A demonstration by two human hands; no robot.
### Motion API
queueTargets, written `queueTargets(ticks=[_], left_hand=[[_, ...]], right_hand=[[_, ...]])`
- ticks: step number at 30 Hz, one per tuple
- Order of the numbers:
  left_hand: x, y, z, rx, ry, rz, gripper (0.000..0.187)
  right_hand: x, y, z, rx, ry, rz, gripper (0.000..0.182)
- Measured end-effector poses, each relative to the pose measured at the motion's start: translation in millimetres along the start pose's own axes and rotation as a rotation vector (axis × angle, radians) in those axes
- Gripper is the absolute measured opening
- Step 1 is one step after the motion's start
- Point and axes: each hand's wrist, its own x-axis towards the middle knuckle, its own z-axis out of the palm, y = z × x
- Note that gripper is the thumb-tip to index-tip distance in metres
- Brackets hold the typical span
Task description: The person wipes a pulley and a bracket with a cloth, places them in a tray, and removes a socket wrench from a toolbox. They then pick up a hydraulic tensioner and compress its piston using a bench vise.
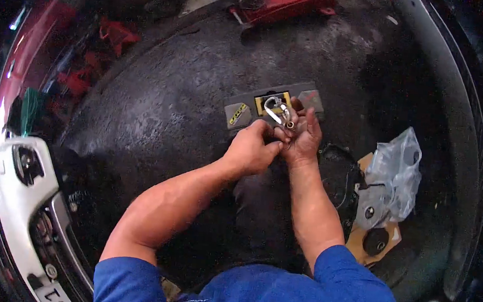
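Observation:
In the head view, both my hands are together in front of me over the dark floor. My right hand (304, 138) is turned palm up with its fingers curled around a curved silvery metal piece (272, 115), which has a hooked, tube-like shape. A small brass-coloured ring end (290, 125) shows at the palm. From the other side, my left hand (253, 147) reaches in with thumb and fingers pinched close to the ring end. What lies between those fingertips is hidden. Just beyond the hands is a grey case (237, 115) with a yellow-edged middle part.
A red floor jack (287, 6) stands at the far side. Vehicles flank both sides, a white front bumper (23, 185) at left. To my right lie a round black part (336, 172), a clear plastic bag (401, 175) and cardboard (395, 234) with a black disc (375, 241).

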Motion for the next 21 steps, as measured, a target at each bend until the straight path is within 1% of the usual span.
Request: queueTargets(ticks=[2,3,4,5,6,8,9,10,11,12,14,16,18,19,20,21], left_hand=[[-1.2,-4.9,-1.4,-0.14,0.008,-0.136,0.044],[-3.4,-2.7,-4.6,-0.151,0.019,-0.135,0.044],[-5.9,-0.5,-7.4,-0.212,0.005,-0.161,0.041],[-6.9,1.0,-9.8,-0.275,-0.012,-0.186,0.037],[-6.9,-2.9,-8.4,-0.288,-0.008,-0.183,0.037],[-7.9,-14.5,-4.8,-0.32,0.085,-0.126,0.032],[-9.5,-15.3,-6.2,-0.453,0.061,-0.12,0.028],[-11.6,-15.1,-11.8,-0.47,0.057,-0.135,0.028],[-14.2,-13.9,-20.1,-0.494,0.059,-0.198,0.027],[-17.7,-11.8,-28.2,-0.517,0.059,-0.261,0.025],[-27.1,-13.4,-47.9,-0.603,0.024,-0.295,0.025],[-36.7,-22.3,-63.7,-0.685,0.006,-0.327,0.024],[-52.7,-37.5,-87.5,-0.935,0.003,-0.244,0.025],[-63.8,-32.1,-111.6,-0.995,0.018,-0.351,0.024],[-72.0,-37.7,-130.9,-1.112,-0.007,-0.418,0.027],[-81.6,-39.8,-147.9,-1.219,0.049,-0.414,0.028]], right_hand=[[-2.3,4.6,6.1,0.022,-0.126,-0.016,0.05],[-2.7,5.4,9.4,0.03,-0.178,-0.015,0.052],[-3.4,6.2,12.5,0.02,-0.185,-0.009,0.052],[-3.3,7.4,14.6,0.079,-0.209,-0.012,0.05],[-2.9,9.1,18.1,0.139,-0.23,-0.014,0.049],[-0.7,13.9,23.2,0.139,-0.243,0.018,0.047],[-1.8,14.6,26.8,0.11,-0.277,0.029,0.047],[-1.9,17.2,35.0,0.083,-0.31,0.042,0.046],[-0.8,20.8,45.0,0.035,-0.341,0.061,0.048],[-1.6,24.5,51.4,0.024,-0.325,0.076,0.048],[-2.3,34.9,77.9,-0.102,-0.319,0.121,0.052],[-3.8,36.1,106.3,-0.102,-0.338,0.181,0.055],[-8.4,36.8,146.0,-0.08,-0.334,0.254,0.057],[-10.9,35.7,165.4,-0.051,-0.334,0.298,0.057],[-10.5,33.6,183.0,-0.058,-0.331,0.324,0.057],[-11.1,32.2,199.4,-0.036,-0.38,0.402,0.057]])
